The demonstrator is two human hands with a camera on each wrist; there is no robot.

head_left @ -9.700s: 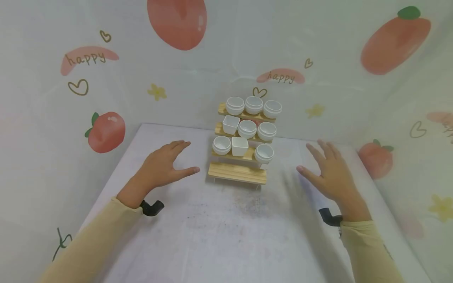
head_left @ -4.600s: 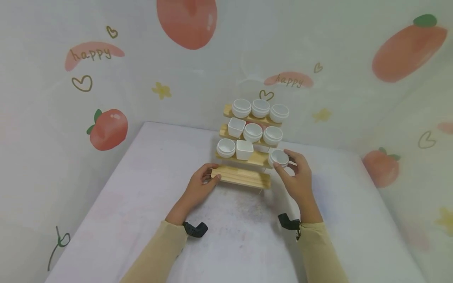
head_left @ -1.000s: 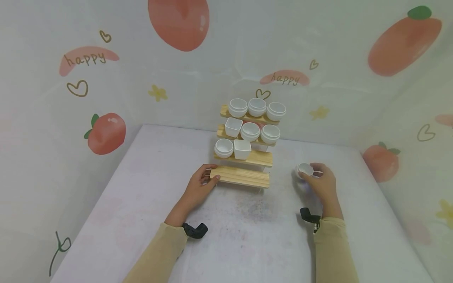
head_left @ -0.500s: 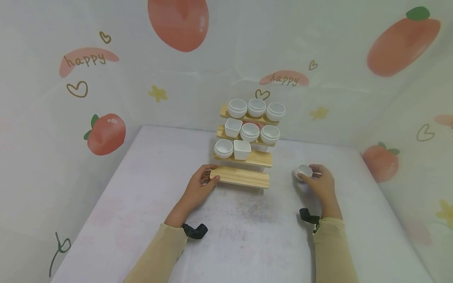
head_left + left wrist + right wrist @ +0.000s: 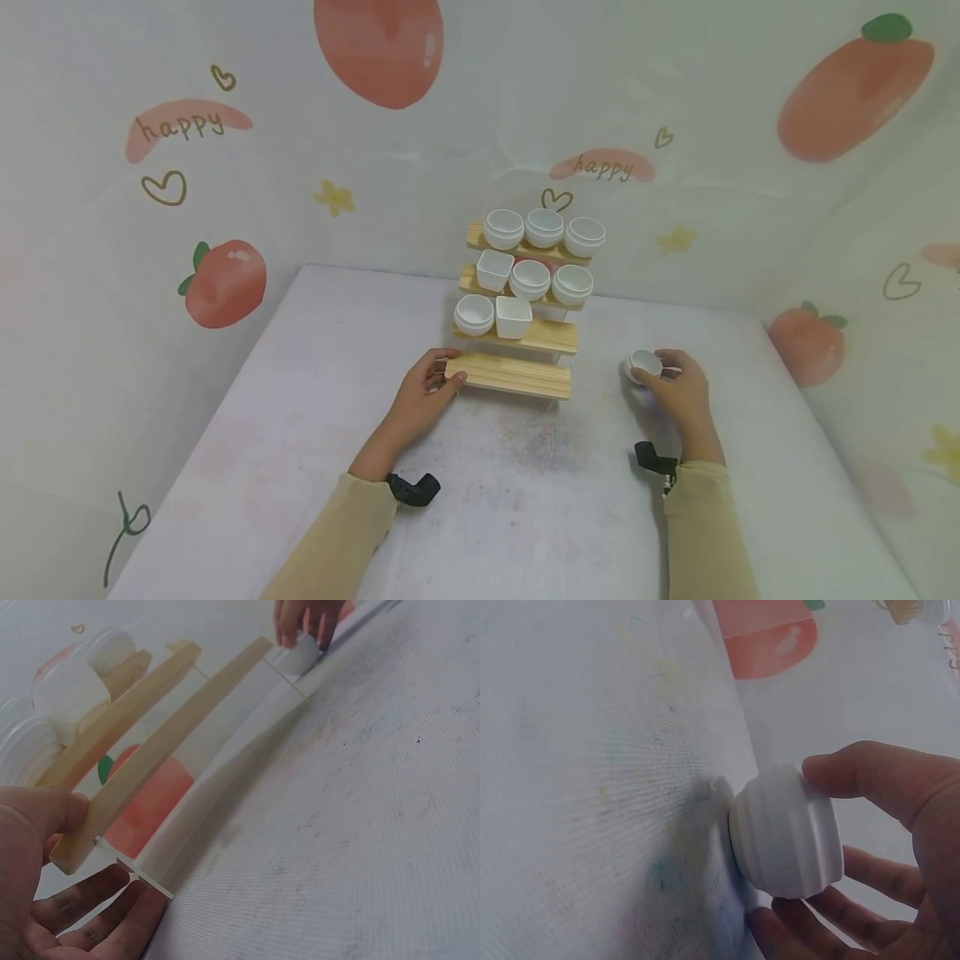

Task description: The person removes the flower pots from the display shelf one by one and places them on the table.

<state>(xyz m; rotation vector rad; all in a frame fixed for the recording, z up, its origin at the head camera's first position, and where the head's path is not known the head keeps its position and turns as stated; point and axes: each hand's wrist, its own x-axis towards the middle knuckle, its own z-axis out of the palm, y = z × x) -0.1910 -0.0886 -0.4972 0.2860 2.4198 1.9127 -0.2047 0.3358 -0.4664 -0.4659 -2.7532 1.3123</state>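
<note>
A small round white bowl (image 5: 643, 367) is in my right hand (image 5: 681, 392), to the right of the rack. In the right wrist view its base meets the cloth, with my thumb at the rim and the fingers around the far side. My left hand (image 5: 420, 398) grips the left end of the lowest board (image 5: 510, 375) of a tiered wooden rack, thumb on top, as the left wrist view also shows. On the third tier down, a round bowl (image 5: 474, 315) and a square bowl (image 5: 513, 317) sit toward the left.
Three round bowls (image 5: 544, 228) line the top tier. A square bowl (image 5: 495, 269) and two round bowls (image 5: 573, 285) fill the second. A pale cloth covers the table (image 5: 480, 517); a printed curtain (image 5: 435, 183) stands behind and at both sides.
Both hands moved in from the sides, the left onto the lowest board. My right hand took the round bowl off the third tier's right end and brought it right and down to the table.
</note>
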